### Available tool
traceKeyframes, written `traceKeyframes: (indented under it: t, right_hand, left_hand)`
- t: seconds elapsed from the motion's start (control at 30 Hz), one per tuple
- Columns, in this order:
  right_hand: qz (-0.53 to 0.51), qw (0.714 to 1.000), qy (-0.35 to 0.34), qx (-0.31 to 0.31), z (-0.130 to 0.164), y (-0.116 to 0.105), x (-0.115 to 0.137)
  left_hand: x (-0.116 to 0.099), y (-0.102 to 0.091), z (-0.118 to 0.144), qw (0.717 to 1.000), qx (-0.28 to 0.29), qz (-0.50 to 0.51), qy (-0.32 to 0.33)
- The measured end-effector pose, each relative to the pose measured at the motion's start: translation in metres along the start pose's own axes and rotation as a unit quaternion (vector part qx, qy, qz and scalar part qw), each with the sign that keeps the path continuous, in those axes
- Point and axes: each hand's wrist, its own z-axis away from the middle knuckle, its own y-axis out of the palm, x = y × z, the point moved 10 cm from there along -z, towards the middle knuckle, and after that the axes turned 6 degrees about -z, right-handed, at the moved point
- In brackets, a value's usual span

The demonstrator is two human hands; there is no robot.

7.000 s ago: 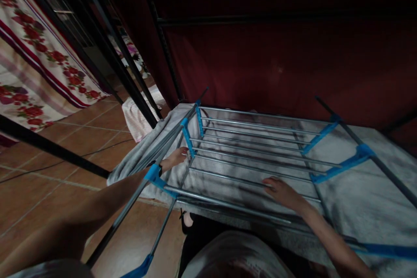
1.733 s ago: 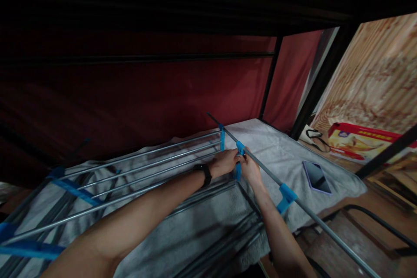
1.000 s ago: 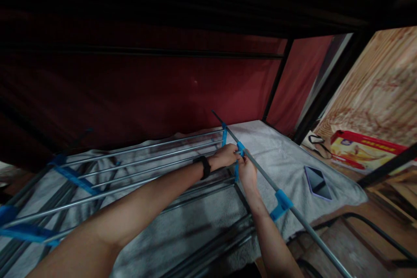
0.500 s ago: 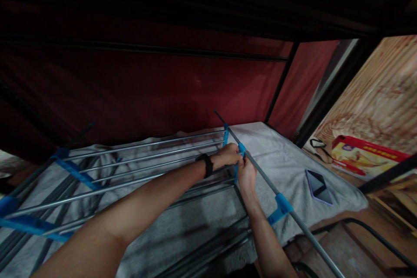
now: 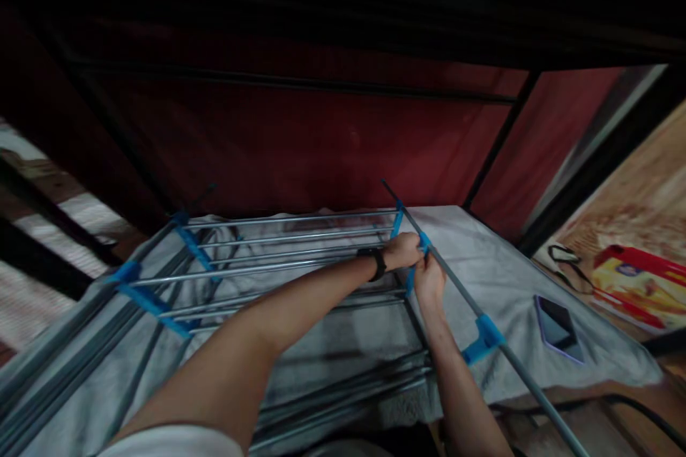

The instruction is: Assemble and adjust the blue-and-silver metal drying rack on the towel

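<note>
Metal tubes and blue plastic brackets make up a rack frame (image 5: 300, 268) lying across a grey cloth. My left hand (image 5: 403, 250), with a black band at the wrist, is closed on a blue plastic bracket (image 5: 425, 242) on the long metal pole (image 5: 461, 288). Just below it, my right hand (image 5: 430, 283) grips the same bracket from the near side, its fingertips partly hidden. Further down that pole sits another blue bracket (image 5: 485, 340), with no hand on it. At the frame's left end, blue crosspieces (image 5: 155, 300) hold several rods.
A phone (image 5: 558, 328) lies on the grey cloth (image 5: 504, 278) to the right. Beyond it are a red and yellow box (image 5: 637, 285) and a dark strap (image 5: 568, 260). Loose grey tubes (image 5: 343, 400) lie near me. Dark bed-frame bars (image 5: 501, 139) border the space.
My view has swung left, so everything sits further right in the picture. Both hands keep to the same blue bracket; the rack looks otherwise the same.
</note>
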Motion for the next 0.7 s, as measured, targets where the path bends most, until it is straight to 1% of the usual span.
traceKeyframes:
  t: [0.07, 0.13, 0.23, 0.3, 0.37, 0.43, 0.5, 0.53, 0.6, 0.63, 0.7]
  right_hand:
    - [0.000, 1.000, -0.004, 0.012, 0.002, 0.002, -0.004]
    - [-0.004, 1.000, 0.004, 0.029, 0.005, 0.007, -0.012]
    - [-0.001, 0.998, 0.032, 0.045, 0.013, 0.015, -0.030]
    - [-0.033, 0.997, 0.031, 0.058, 0.018, 0.021, -0.040]
    - [-0.097, 0.993, 0.027, 0.064, 0.022, 0.024, -0.049]
    - [-0.161, 0.984, 0.037, 0.067, 0.024, 0.028, -0.062]
    - [-0.199, 0.975, 0.064, 0.072, 0.025, 0.035, -0.078]
    - [-0.207, 0.972, 0.081, 0.079, 0.026, 0.039, -0.086]
    - [-0.213, 0.967, 0.115, 0.082, 0.028, 0.044, -0.104]
    - [-0.213, 0.965, 0.131, 0.082, 0.031, 0.046, -0.112]
    - [-0.202, 0.964, 0.155, 0.079, 0.037, 0.046, -0.124]
  left_hand:
    - [-0.012, -0.005, 0.014, 0.993, -0.029, -0.097, 0.055]
    - [-0.020, -0.014, 0.033, 0.979, -0.078, -0.168, 0.089]
    - [-0.033, -0.028, 0.075, 0.953, -0.150, -0.215, 0.151]
    - [-0.046, -0.030, 0.109, 0.934, -0.166, -0.241, 0.208]
    - [-0.055, -0.023, 0.142, 0.910, -0.150, -0.279, 0.267]
    - [-0.057, -0.010, 0.170, 0.885, -0.122, -0.322, 0.314]
    - [-0.050, 0.000, 0.189, 0.865, -0.097, -0.356, 0.340]
    - [-0.043, 0.004, 0.196, 0.861, -0.084, -0.365, 0.345]
    - [-0.026, 0.008, 0.203, 0.862, -0.057, -0.369, 0.343]
    - [-0.017, 0.008, 0.205, 0.867, -0.043, -0.365, 0.336]
    - [0.004, 0.004, 0.209, 0.887, -0.021, -0.344, 0.308]
